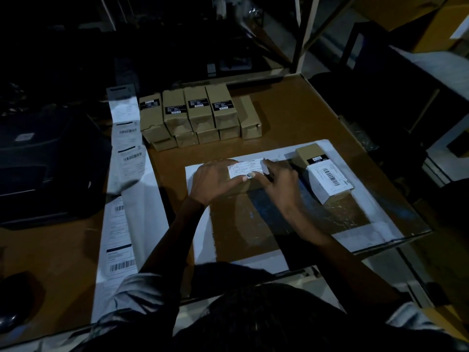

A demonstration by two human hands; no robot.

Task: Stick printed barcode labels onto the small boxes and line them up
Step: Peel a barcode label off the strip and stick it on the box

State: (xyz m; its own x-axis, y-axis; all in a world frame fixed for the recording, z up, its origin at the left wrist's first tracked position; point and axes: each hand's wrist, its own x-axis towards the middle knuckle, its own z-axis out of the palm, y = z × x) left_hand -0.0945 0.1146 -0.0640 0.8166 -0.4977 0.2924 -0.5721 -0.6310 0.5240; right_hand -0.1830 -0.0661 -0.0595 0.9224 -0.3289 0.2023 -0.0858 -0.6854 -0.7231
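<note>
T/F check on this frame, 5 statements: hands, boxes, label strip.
1. Both hands, left hand and right hand, are on the white printed label atop the small brown cardboard box. True.
2. The white-labelled brown box lies to the left of the hands. False: it lies to their right.
3. The long white strip of printed barcode labels runs along the left side of the brown table. True.
4. The stacked brown boxes with black labels sit at the near table edge. False: they sit beyond the hands.
5. The stacked boxes carry white labels. False: none is visible on them.
</note>
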